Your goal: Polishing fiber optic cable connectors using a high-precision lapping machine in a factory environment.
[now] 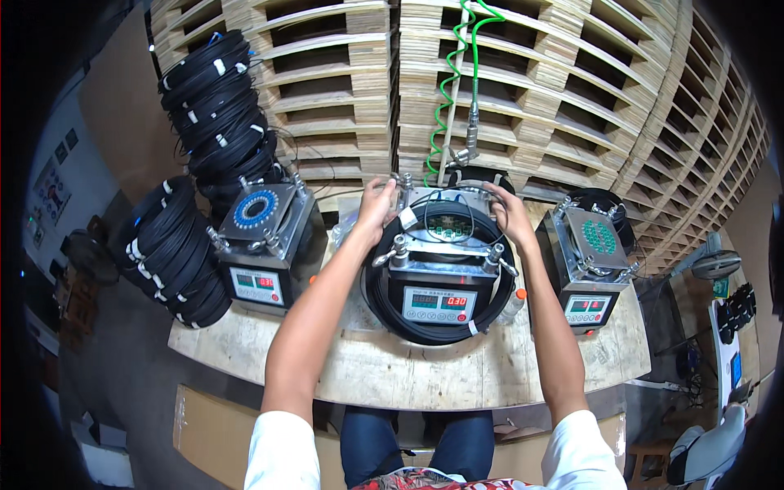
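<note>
A coil of black cable [373,286] encircles a metal-topped testing machine [445,278] with a lit red display at the middle of the table. Along the coil's upper left side my left hand [377,211] has its fingers curled round the edge, close to a rear clamp post. My right hand [511,214] grips the coil's upper right side, fingers bent over it. A white tag [407,218] hangs on the coil between the hands. Thin cable ends loop over the machine's top plate, where a green circuit board [449,227] shows. My fingertips are partly hidden.
Similar machines stand at left [260,237] and right [590,249] on the wooden table [457,376]. Tall stacks of cable coils [216,106] rise at the left. Wooden pallets [327,82] form the back. A bottle with an orange cap [514,304] stands by my right forearm.
</note>
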Action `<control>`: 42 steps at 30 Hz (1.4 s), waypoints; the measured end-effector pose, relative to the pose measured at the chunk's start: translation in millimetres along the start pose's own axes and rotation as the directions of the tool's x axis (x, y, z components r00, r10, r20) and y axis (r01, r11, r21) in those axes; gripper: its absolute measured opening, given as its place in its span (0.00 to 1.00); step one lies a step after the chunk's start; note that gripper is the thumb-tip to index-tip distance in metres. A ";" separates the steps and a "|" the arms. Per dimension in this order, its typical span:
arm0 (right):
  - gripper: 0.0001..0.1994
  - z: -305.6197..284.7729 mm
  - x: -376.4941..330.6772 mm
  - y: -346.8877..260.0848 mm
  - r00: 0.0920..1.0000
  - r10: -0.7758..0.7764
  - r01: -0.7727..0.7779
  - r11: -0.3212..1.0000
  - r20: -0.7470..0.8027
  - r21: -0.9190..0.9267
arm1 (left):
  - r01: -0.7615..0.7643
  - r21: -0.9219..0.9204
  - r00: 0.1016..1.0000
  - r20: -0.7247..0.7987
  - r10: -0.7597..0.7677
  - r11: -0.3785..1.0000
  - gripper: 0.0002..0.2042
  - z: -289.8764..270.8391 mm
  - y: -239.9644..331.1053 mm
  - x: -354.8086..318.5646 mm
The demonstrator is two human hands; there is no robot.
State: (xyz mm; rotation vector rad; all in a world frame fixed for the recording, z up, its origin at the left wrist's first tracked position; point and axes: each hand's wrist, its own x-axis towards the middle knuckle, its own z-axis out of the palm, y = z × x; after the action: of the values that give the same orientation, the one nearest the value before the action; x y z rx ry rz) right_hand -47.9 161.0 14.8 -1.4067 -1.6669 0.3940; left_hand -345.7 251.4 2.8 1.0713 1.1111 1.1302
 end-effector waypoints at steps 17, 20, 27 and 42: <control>0.17 18.6 -83.9 -63.1 0.907 0.114 -0.126 0.992 -0.404 -0.003 | 0.309 -0.147 0.948 -0.029 -0.316 0.940 0.11 18.5 -10.7 95.1; 0.16 17.0 -82.5 -64.4 0.913 0.081 -0.088 0.996 -0.400 0.001 | 0.326 -0.272 0.945 0.119 -0.304 0.906 0.08 14.8 -14.0 90.8; 0.16 20.5 -80.7 -69.7 0.912 0.073 -0.076 0.997 -0.405 0.009 | 0.067 -0.417 0.995 -0.033 -0.089 0.906 0.07 20.0 -21.8 100.9; 0.17 16.9 -80.8 -65.9 0.909 0.100 -0.115 0.993 -0.404 -0.013 | 0.100 -0.358 0.988 0.148 -0.049 0.928 0.10 28.7 -20.9 104.4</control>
State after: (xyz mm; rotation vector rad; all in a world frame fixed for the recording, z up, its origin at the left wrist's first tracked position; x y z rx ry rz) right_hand -105.7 72.7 19.0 -1.4943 -1.2687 0.1205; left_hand -306.0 350.5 -25.0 0.7934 0.7874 1.1309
